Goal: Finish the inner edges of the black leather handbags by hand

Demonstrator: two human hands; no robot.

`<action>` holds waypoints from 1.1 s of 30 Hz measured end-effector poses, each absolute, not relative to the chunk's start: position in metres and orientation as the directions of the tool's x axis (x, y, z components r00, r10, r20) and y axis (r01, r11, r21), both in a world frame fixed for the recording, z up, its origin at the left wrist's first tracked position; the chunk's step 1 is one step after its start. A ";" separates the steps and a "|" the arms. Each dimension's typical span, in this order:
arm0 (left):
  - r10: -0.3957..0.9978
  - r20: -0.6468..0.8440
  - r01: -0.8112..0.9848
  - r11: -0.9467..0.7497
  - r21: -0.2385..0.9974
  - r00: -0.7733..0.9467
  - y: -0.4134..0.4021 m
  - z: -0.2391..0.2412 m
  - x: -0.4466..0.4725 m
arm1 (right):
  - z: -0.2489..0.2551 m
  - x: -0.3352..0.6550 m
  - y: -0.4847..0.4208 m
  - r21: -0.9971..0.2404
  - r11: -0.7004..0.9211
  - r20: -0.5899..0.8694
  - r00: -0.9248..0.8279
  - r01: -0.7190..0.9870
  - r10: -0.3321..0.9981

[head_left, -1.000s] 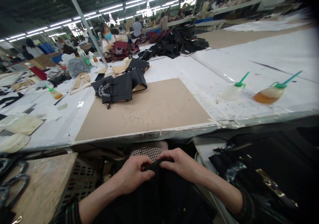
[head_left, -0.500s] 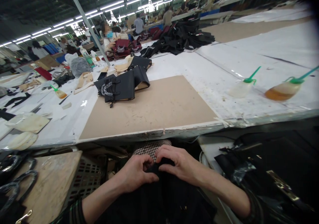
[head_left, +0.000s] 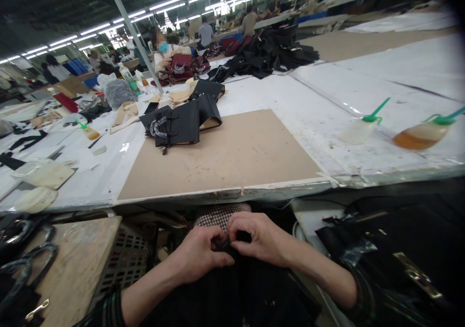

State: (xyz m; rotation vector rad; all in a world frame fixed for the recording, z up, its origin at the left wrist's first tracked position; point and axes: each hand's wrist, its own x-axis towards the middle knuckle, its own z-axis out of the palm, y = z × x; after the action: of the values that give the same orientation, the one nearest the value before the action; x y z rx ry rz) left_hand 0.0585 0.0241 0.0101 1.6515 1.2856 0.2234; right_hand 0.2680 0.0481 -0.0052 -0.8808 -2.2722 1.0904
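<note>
My left hand (head_left: 199, 255) and my right hand (head_left: 259, 240) meet below the table's front edge, over my lap. Both are closed, fingertips pinching the top edge of a black leather piece (head_left: 240, 288) that hangs down between my forearms. The part under the fingers is mostly hidden. A checked cloth (head_left: 221, 214) shows just beyond my knuckles. On the table ahead lies a tan work board (head_left: 225, 157), and at its far left corner rests a black handbag (head_left: 176, 126) with a handle.
Two glue bottles with green nozzles, one pale (head_left: 358, 129) and one amber (head_left: 421, 135), lie at the right. Black bags with metal fittings (head_left: 395, 249) sit at my right, a wooden board (head_left: 69, 264) and black handles (head_left: 22, 254) at my left. Other people work at far tables.
My hands have drawn closer together and the fingertips now pinch tighter on the black piece's edge. The view has shifted slightly to the left.
</note>
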 end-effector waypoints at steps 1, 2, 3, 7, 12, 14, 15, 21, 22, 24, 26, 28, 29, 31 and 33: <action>0.814 -0.400 0.628 0.056 0.776 0.422 0.024 0.010 0.058 | -0.005 0.268 0.048 -0.822 0.463 0.128 -0.684 0.331 0.718; 0.813 -0.399 0.624 0.057 0.779 0.424 0.024 0.009 0.057 | -0.005 0.268 0.048 -0.837 0.444 0.120 -0.684 0.320 0.720; 0.813 -0.398 0.621 0.057 0.782 0.426 0.024 0.008 0.057 | -0.005 0.269 0.047 -0.851 0.424 0.110 -0.683 0.311 0.722; 0.814 -0.395 0.626 0.051 0.778 0.426 0.025 0.008 0.055 | -0.006 0.269 0.046 -0.885 0.358 0.071 -0.671 0.299 0.738; 0.821 -0.365 0.634 0.004 0.774 0.440 0.026 0.011 0.057 | -0.011 0.266 0.046 -0.902 0.283 0.041 -0.588 0.326 0.807; 0.824 -0.351 0.629 -0.008 0.777 0.445 0.025 0.012 0.057 | -0.011 0.266 0.046 -0.901 0.246 0.012 -0.546 0.358 0.838; 0.824 -0.347 0.628 -0.013 0.778 0.447 0.025 0.012 0.057 | -0.011 0.265 0.046 -0.900 0.230 -0.003 -0.530 0.371 0.848; 0.825 -0.331 0.620 -0.029 0.784 0.457 0.024 0.014 0.059 | -0.011 0.266 0.047 -0.907 0.173 -0.057 -0.519 0.384 0.853; 0.826 -0.318 0.616 -0.044 0.786 0.465 0.024 0.015 0.059 | -0.012 0.266 0.048 -0.909 0.172 -0.057 -0.521 0.380 0.852; 0.832 -0.283 0.608 -0.080 0.790 0.478 0.025 0.016 0.061 | -0.015 0.267 0.049 -0.906 0.172 -0.054 -0.510 0.386 0.858; 0.837 -0.263 0.610 -0.103 0.785 0.480 0.025 0.015 0.063 | -0.018 0.270 0.049 -0.903 0.170 -0.053 -0.494 0.395 0.868; 0.844 -0.256 0.628 -0.118 0.769 0.471 0.025 0.014 0.064 | -0.019 0.273 0.048 -0.910 0.163 -0.057 -0.503 0.382 0.863; 0.845 -0.255 0.641 -0.128 0.757 0.469 0.025 0.013 0.064 | -0.020 0.275 0.047 -0.916 0.156 -0.062 -0.516 0.369 0.854; 0.848 -0.252 0.673 -0.155 0.723 0.466 0.025 0.012 0.065 | -0.020 0.279 0.045 -0.926 0.137 -0.080 -0.537 0.351 0.840; 0.852 -0.250 0.710 -0.183 0.680 0.459 0.026 0.010 0.067 | -0.020 0.282 0.043 -0.928 0.116 -0.095 -0.527 0.353 0.844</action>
State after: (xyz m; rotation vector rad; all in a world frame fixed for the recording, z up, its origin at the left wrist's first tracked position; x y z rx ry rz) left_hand 0.0665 0.0259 0.0105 1.9461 1.3040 0.2369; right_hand 0.2818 0.0426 -0.0197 -1.1582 -1.9371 1.4044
